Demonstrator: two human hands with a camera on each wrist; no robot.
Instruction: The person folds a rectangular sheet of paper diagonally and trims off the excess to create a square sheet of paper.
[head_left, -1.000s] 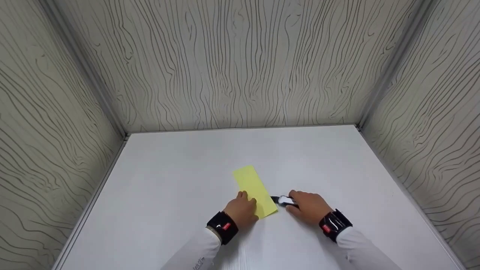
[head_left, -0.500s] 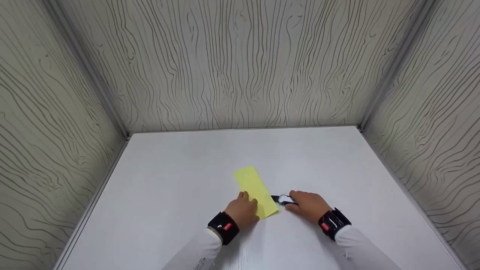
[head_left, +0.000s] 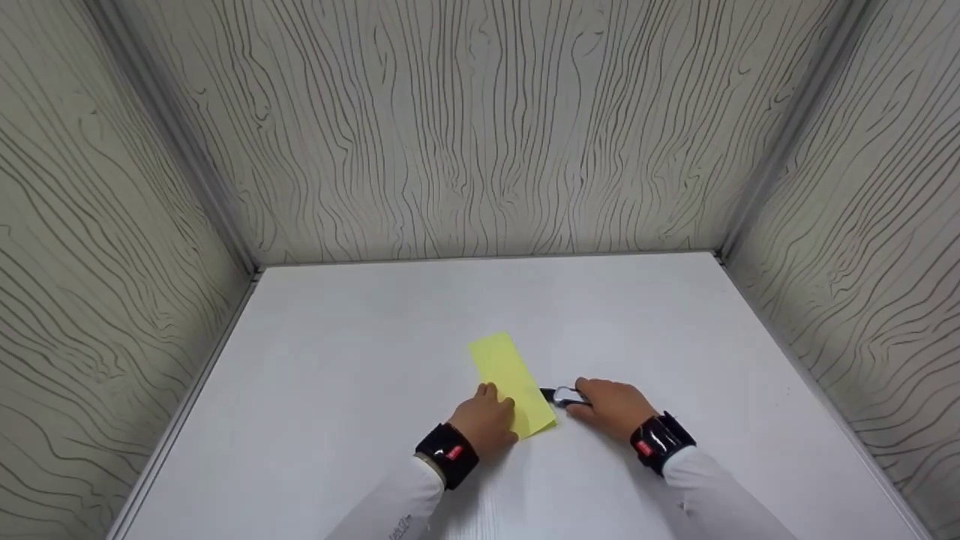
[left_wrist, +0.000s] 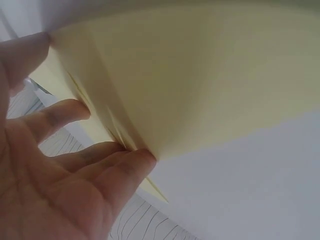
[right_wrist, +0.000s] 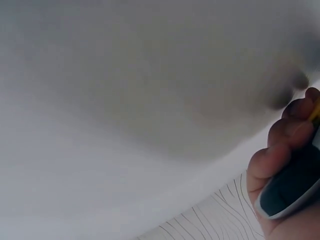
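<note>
Three pale walls (head_left: 480, 127) with dark wood-grain lines stand round a white table (head_left: 337, 375); take its far edge as 12 o'clock. White sleeves (head_left: 720, 495) come in from 7 o'clock and from between 4 and 5.

Near the middle of the table's nearer half lies a yellow paper (head_left: 506, 367), its long axis running from 11 o'clock at the far end to 5 o'clock at the near one. It looks doubled at its near corner.

Closest to it is the left hand (head_left: 484, 421), at the paper's 7 o'clock and touching it; seen from that hand, the sheet stretches away toward 1 o'clock. In the left wrist view the fingers are spread and slightly bent, tips resting on the paper.

Apart from the sheet, at its 3 to 4 o'clock, the right hand (head_left: 616, 409) has its fingers wrapped round a small tool (head_left: 568, 397); in the right wrist view its dark handle fills the grip. Black wristbands (head_left: 448, 455) circle both wrists.

What matters most is the slant: from the right hand, the tool points between 9 and 10 o'clock, aslant to the paper's long axis. Its black tip (head_left: 548, 394) meets the right long edge; whether it passes beneath, I cannot tell.
</note>
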